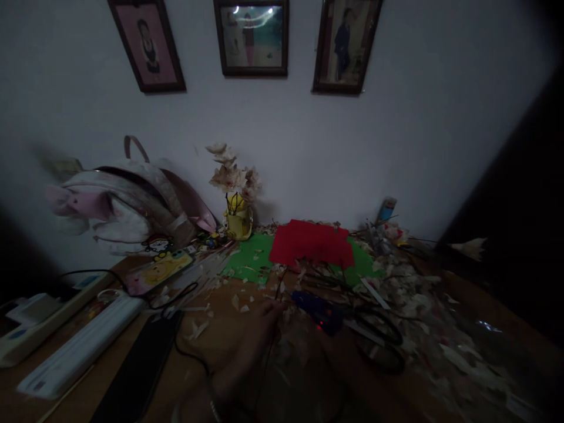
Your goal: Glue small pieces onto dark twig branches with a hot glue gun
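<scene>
My left hand (249, 346) reaches in from the bottom middle, with a bracelet at its wrist, and its fingers pinch a thin dark stem (274, 326). To its right lies a blue hot glue gun (317, 311) showing a small red light. My right hand (337, 367) is a dim shape just below the gun, and the darkness hides its fingers. Black-handled scissors (379, 341) lie to the right of the gun. Beyond them are a red paper sheet (311, 244) and a green paper sheet (251, 258).
Pale paper scraps (423, 311) cover the wooden desk (211, 311) at right. At back stand a paper flower (229, 176) in a yellow holder and a pale backpack (127, 205). A power strip (39, 323), white case (79, 346) and black slab (141, 364) lie at left.
</scene>
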Tool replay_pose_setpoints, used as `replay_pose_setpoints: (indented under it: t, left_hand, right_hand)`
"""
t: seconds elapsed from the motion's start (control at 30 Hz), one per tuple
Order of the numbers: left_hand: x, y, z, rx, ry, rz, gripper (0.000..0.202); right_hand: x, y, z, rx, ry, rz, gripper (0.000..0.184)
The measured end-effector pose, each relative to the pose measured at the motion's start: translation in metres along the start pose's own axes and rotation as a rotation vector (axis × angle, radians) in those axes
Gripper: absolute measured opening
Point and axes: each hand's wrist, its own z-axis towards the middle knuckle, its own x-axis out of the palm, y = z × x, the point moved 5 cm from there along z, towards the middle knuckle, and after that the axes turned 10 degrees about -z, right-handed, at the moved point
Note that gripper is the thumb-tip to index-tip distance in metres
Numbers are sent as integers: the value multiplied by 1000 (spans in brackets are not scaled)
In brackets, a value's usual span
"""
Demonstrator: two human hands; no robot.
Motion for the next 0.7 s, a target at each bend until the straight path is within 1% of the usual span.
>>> replay_pose_setpoints:
  t: [0.17, 0.27, 0.43, 0.6, 0.7]
  left_hand:
    - [1, -2, 2, 28, 18, 10, 29]
    - [1, -2, 1, 6, 16, 19, 30]
    - [1, -2, 0, 21, 16, 34, 29]
    - [1, 0, 3, 10, 47, -3, 29]
    - [-2, 0, 6, 17, 25, -14, 29]
  right_hand:
    - [5, -9, 1, 7, -1, -19, 34]
    - [6, -7, 1, -7, 10, -20, 32]
    - [5, -3, 0, -27, 18, -21, 31]
    - [6, -3, -1, -36, 9, -24, 32]
    - [5, -1, -1, -41, -11, -23, 31]
